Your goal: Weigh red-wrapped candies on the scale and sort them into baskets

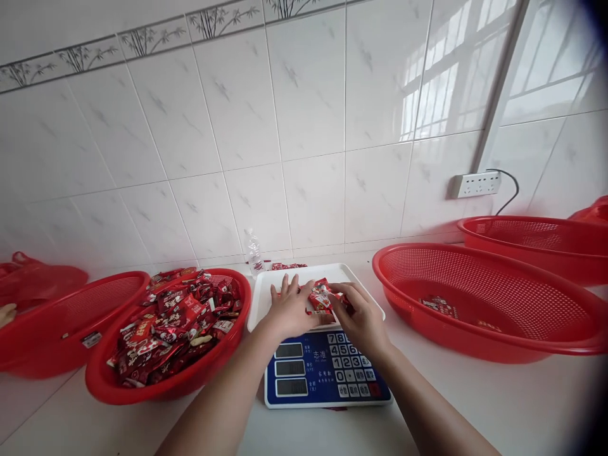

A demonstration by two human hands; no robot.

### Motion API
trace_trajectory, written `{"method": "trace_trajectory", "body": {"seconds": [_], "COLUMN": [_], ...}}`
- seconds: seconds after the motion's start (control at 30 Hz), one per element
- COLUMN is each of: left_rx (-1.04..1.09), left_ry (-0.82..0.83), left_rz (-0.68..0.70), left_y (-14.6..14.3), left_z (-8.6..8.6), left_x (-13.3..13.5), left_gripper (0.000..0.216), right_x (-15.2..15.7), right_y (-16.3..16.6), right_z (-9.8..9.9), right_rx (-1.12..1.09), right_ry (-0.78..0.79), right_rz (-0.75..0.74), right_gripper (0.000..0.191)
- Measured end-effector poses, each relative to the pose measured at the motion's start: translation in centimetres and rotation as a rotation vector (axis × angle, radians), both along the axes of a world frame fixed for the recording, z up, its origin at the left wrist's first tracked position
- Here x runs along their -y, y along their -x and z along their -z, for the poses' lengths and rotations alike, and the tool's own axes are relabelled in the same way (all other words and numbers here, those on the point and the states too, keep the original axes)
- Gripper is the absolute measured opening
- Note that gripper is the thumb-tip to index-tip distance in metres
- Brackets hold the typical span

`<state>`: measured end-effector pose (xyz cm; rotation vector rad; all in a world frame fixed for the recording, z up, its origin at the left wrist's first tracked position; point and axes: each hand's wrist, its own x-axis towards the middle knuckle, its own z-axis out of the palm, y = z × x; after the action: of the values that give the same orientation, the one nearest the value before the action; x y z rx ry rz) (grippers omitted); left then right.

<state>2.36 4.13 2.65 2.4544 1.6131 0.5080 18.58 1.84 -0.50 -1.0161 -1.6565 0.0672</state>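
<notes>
A blue electronic scale with a white weighing tray stands on the counter in front of me. A small heap of red snack packets lies on the tray. My left hand rests on the tray with fingers stretched out, touching the left side of the heap. My right hand curls its fingers around the packets on the heap's right side. Left of the scale, a red basket is full of the same red packets.
A large red basket to the right holds a few packets; another red basket sits behind it. A further red basket and red bags lie far left. A plastic water bottle stands by the tiled wall. A power strip hangs on the wall.
</notes>
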Motion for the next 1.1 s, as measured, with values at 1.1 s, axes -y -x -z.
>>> {"method": "trace_trajectory", "body": {"seconds": [1.1], "left_rx": [0.028], "left_ry": [0.124], "left_rz": [-0.033], "left_y": [-4.1], "left_z": [-1.0], "left_x": [-7.8], "left_gripper": [0.059], "right_x": [-1.4], "right_y": [-1.5], "right_z": [-0.1], "right_rx": [-0.01], "right_ry": [0.154], "right_rz": [0.192], "right_gripper": [0.027]}}
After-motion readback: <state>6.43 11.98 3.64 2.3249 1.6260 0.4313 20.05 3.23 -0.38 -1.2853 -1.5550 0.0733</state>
